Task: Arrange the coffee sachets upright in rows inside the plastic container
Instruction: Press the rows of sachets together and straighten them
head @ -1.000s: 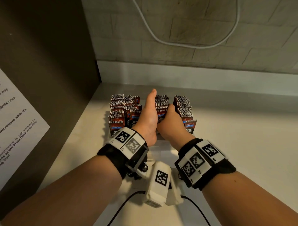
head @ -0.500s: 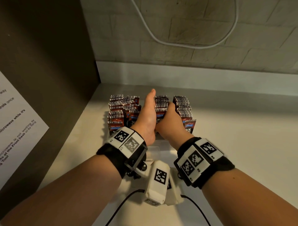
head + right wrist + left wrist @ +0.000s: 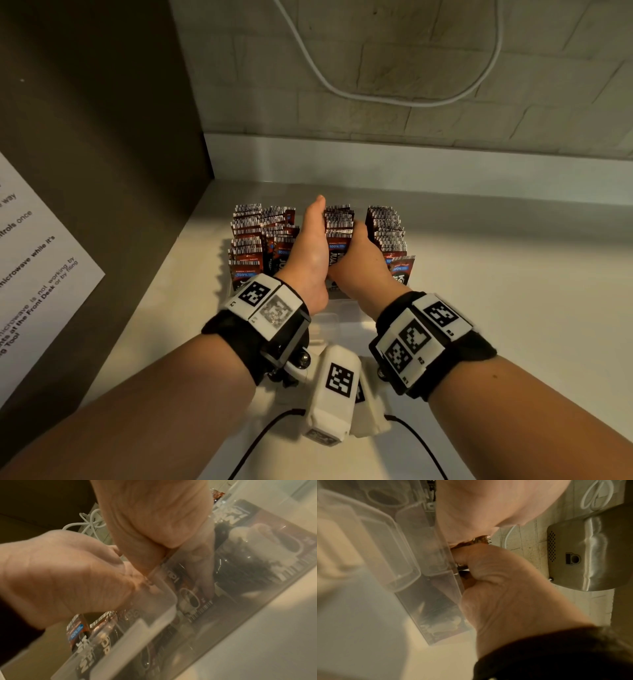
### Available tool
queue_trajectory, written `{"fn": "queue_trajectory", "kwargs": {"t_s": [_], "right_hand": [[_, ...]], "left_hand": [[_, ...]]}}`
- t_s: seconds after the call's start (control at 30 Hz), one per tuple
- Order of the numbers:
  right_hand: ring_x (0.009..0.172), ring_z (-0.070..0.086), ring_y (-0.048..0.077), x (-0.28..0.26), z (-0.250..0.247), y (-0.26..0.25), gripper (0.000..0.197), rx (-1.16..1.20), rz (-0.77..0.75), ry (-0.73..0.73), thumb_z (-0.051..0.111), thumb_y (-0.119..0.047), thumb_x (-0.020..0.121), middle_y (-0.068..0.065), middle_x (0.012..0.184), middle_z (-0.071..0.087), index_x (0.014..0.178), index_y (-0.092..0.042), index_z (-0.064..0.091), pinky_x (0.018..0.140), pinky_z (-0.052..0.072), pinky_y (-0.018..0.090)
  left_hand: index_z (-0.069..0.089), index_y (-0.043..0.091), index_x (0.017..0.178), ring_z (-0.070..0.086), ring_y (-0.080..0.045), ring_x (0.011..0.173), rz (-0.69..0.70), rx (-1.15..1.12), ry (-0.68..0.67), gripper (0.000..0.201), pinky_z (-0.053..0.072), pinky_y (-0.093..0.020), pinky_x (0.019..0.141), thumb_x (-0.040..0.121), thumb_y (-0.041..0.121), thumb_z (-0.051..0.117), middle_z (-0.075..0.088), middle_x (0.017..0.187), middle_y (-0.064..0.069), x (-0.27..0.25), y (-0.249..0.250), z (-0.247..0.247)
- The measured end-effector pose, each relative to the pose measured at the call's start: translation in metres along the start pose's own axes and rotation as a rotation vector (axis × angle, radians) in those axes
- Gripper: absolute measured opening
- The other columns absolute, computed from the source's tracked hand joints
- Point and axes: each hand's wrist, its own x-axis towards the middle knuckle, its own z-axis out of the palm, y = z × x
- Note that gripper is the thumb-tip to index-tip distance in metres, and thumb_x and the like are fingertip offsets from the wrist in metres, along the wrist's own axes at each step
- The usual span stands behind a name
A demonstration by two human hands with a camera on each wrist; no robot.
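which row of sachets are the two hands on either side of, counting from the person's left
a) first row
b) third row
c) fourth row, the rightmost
b: in the head view the left hand and right hand flank the third row of coffee sachets, with two rows to their left and one to their right.

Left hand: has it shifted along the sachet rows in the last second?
No. The left hand sits between the same sachet rows, fingertip level with their far ends.
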Motion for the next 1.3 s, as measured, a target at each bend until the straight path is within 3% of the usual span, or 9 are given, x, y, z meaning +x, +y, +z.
{"fn": "queue_trajectory", "kwargs": {"t_s": [0.17, 0.33, 0.5, 0.67, 0.83, 0.97, 1.1, 1.23, 1.3], "right_hand": [[0.106, 0.061, 0.028, 0.0003, 0.0015, -0.0009, 0.063, 0.003, 0.006, -0.024, 0.063, -0.005, 0.082, 0.01, 0.115, 0.062, 0.136, -0.017, 0.032, 0.095, 0.049, 0.047], [0.106, 0.061, 0.028, 0.0, 0.003, 0.0, 0.071, 0.015, 0.012, -0.026, 0.064, -0.008, 0.083, 0.009, 0.116, 0.062, 0.141, -0.017, 0.026, 0.095, 0.048, 0.048], [0.104, 0.062, 0.027, 0.0023, 0.0039, 0.0008, 0.072, 0.041, 0.021, -0.034, 0.065, -0.006, 0.08, 0.007, 0.114, 0.062, 0.14, -0.019, 0.028, 0.092, 0.051, 0.048], [0.104, 0.061, 0.026, 0.0023, 0.0029, 0.002, 0.069, 0.059, 0.024, -0.041, 0.065, -0.005, 0.08, 0.007, 0.115, 0.062, 0.139, -0.019, 0.032, 0.093, 0.051, 0.046], [0.106, 0.061, 0.026, 0.0022, 0.0024, 0.0024, 0.07, 0.061, 0.037, -0.048, 0.065, -0.005, 0.081, 0.007, 0.116, 0.062, 0.139, -0.019, 0.03, 0.093, 0.051, 0.047], [0.106, 0.061, 0.027, 0.0035, 0.003, 0.0023, 0.073, 0.066, 0.052, -0.06, 0.065, -0.005, 0.08, 0.007, 0.116, 0.062, 0.141, -0.02, 0.027, 0.094, 0.05, 0.048], [0.11, 0.059, 0.027, 0.0045, 0.0039, 0.0014, 0.079, 0.075, 0.066, -0.067, 0.065, -0.003, 0.081, 0.007, 0.12, 0.06, 0.145, -0.021, 0.021, 0.096, 0.049, 0.049], [0.11, 0.059, 0.027, 0.0032, 0.0017, 0.0004, 0.078, 0.07, 0.063, -0.07, 0.064, -0.001, 0.08, 0.007, 0.119, 0.06, 0.144, -0.02, 0.023, 0.096, 0.049, 0.048], [0.108, 0.059, 0.027, 0.0009, -0.0008, -0.0008, 0.079, 0.057, 0.048, -0.062, 0.064, -0.001, 0.08, 0.008, 0.119, 0.06, 0.143, -0.019, 0.021, 0.095, 0.049, 0.047]], "left_hand": [[0.062, 0.033, 0.092, 0.059, -0.008, 0.082, 0.007, 0.017, -0.006, 0.038, 0.044, -0.03, 0.07, 0.093, 0.062, 0.038, 0.065, 0.085, 0.009, -0.0018, 0.003, 0.0009], [0.061, 0.033, 0.095, 0.06, -0.013, 0.094, -0.012, -0.014, -0.007, 0.039, 0.045, -0.04, 0.095, 0.091, 0.065, 0.039, 0.066, 0.097, 0.007, 0.0002, 0.0013, 0.001], [0.054, 0.033, 0.079, 0.048, -0.006, 0.07, -0.034, -0.018, 0.008, 0.035, 0.038, -0.036, 0.087, 0.094, 0.061, 0.037, 0.05, 0.073, 0.015, -0.0043, 0.0049, 0.0031], [0.053, 0.033, 0.077, 0.049, -0.007, 0.073, -0.05, -0.014, -0.001, 0.037, 0.042, -0.04, 0.095, 0.093, 0.063, 0.038, 0.05, 0.074, 0.015, -0.0029, 0.0042, 0.0034], [0.056, 0.036, 0.111, 0.044, -0.006, 0.071, -0.026, 0.015, -0.004, 0.038, 0.037, -0.035, 0.087, 0.092, 0.063, 0.037, 0.045, 0.077, 0.014, -0.0041, 0.0048, 0.003], [0.054, 0.034, 0.085, 0.046, -0.007, 0.071, -0.047, -0.006, 0.01, 0.033, 0.037, -0.034, 0.085, 0.092, 0.062, 0.039, 0.047, 0.076, 0.013, -0.0018, 0.0057, 0.0032], [0.059, 0.035, 0.104, 0.043, -0.006, 0.068, -0.04, 0.021, 0.007, 0.036, 0.035, -0.033, 0.083, 0.094, 0.062, 0.036, 0.045, 0.075, 0.013, -0.0009, 0.0063, 0.0049], [0.052, 0.038, 0.08, 0.048, -0.008, 0.073, -0.06, 0.008, 0.014, 0.032, 0.038, -0.034, 0.085, 0.093, 0.063, 0.037, 0.054, 0.082, 0.011, -0.0001, 0.0072, 0.005], [0.055, 0.033, 0.076, 0.053, -0.011, 0.074, -0.065, -0.003, 0.026, 0.038, 0.044, -0.034, 0.079, 0.092, 0.063, 0.039, 0.06, 0.077, 0.01, 0.0015, 0.0066, 0.0038]]}}
